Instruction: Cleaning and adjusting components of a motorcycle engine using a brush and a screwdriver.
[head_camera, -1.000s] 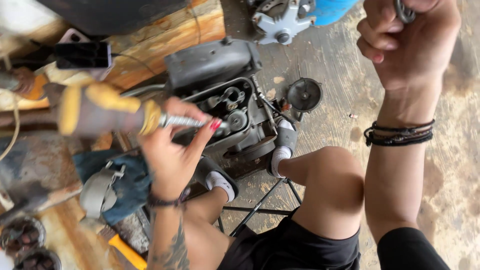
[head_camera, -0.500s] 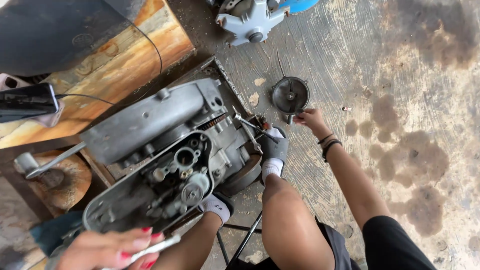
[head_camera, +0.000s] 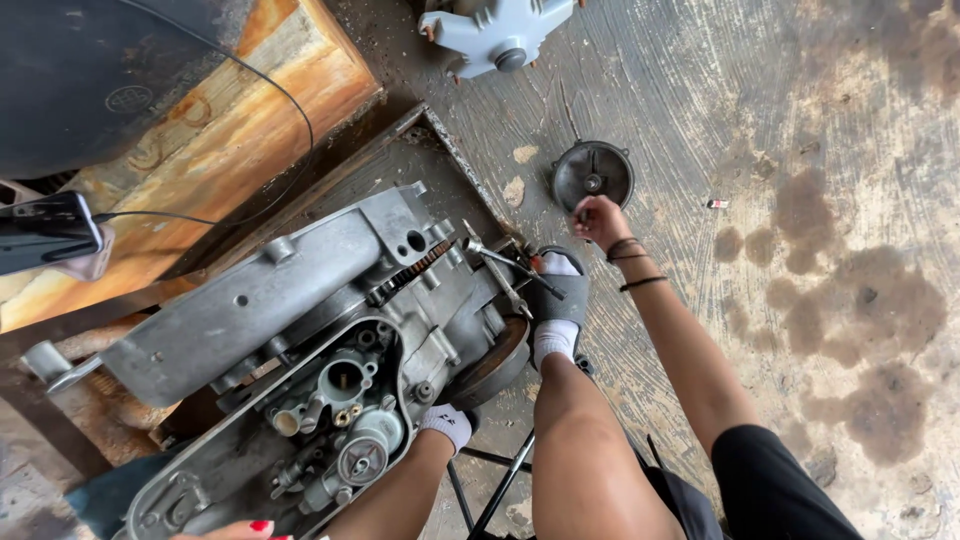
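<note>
We see only the fingertips of the left hand (head_camera: 240, 528), cut off by the lower edge of the frame, so we cannot tell whether it is holding anything. The right hand (head_camera: 600, 218), right of centre, has its fingers curled down near the round dark cover (head_camera: 594, 175) that lies on the concrete floor (head_camera: 800, 120); whether they pinch something is too small to make out. The grey engine casing (head_camera: 290, 300) fills the left-centre, its lower end running out of frame. A ratchet wrench (head_camera: 500, 262) rests on its right end beside the grey shoe (head_camera: 562, 290). Compared with half a second ago, the left hand has dropped lower, the silvery tool it held is out of view, and the right hand has moved closer to the cover.
</note>
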